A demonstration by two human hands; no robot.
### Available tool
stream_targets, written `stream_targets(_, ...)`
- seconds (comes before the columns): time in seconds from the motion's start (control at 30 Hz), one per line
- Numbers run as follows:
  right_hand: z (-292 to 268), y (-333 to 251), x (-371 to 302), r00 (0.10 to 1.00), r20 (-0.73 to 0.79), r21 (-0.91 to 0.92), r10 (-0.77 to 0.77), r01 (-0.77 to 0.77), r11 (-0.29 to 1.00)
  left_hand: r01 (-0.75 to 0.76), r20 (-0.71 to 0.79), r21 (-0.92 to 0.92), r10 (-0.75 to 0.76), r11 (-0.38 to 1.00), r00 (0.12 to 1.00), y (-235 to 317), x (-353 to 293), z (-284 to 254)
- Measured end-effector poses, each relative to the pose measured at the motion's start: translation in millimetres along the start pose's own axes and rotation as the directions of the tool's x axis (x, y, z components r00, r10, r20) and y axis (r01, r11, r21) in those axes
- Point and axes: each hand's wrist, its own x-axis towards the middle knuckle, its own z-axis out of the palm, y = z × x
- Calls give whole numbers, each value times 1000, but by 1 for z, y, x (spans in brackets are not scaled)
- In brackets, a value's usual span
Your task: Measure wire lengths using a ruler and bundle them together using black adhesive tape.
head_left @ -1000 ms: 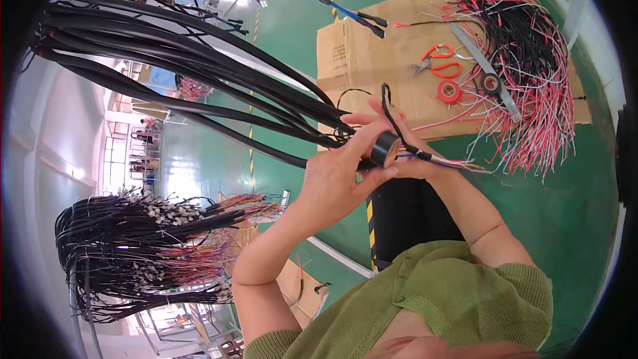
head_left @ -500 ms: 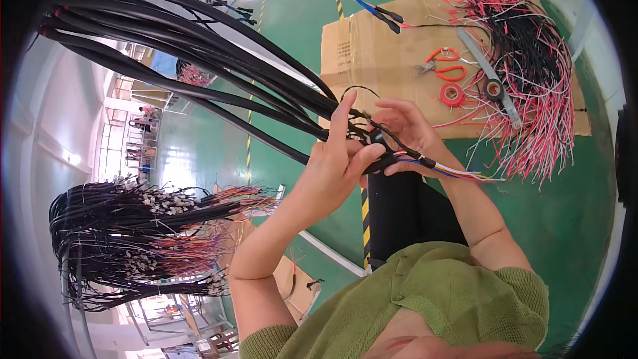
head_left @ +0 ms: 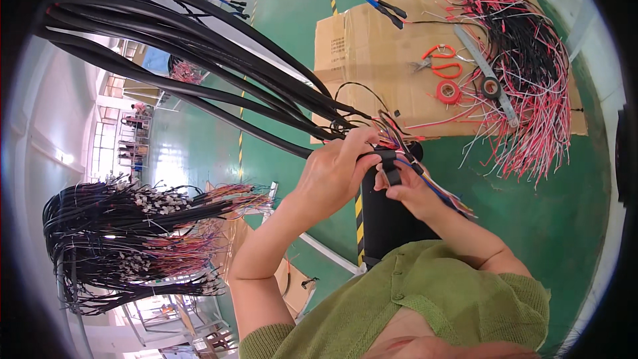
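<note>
Thick black cables run in from the upper left and end in thin coloured wires. My left hand is closed round one cable's end, thumb and fingers pinching where the wires come out. Close beside it, my right hand grips what looks like a roll of black tape, thumb and fingers bent round its lower side. The roll sits right against the wires. Fingers partly hide the spot where tape and cable meet.
Beyond my hands lies cardboard with orange-handled snips, a red tape roll, another black tape roll, a steel ruler and a heap of red, white and black wires. A hanging cable bundle is at left.
My right hand has moved down and slightly left with the black roll, its fingers now bent round it. The coloured wires now point more steeply downward. My left hand stays at the cable.
</note>
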Motion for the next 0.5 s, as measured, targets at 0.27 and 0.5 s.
stream_targets(0.27,3,12,-14,997,-65,40,38,-35,999,-175,286,290,89,941,954,-10,8,0)
stream_targets(0.5,10,19,-25,975,-142,135,173,-154,979,-92,371,395,-67,914,926,-11,11,8)
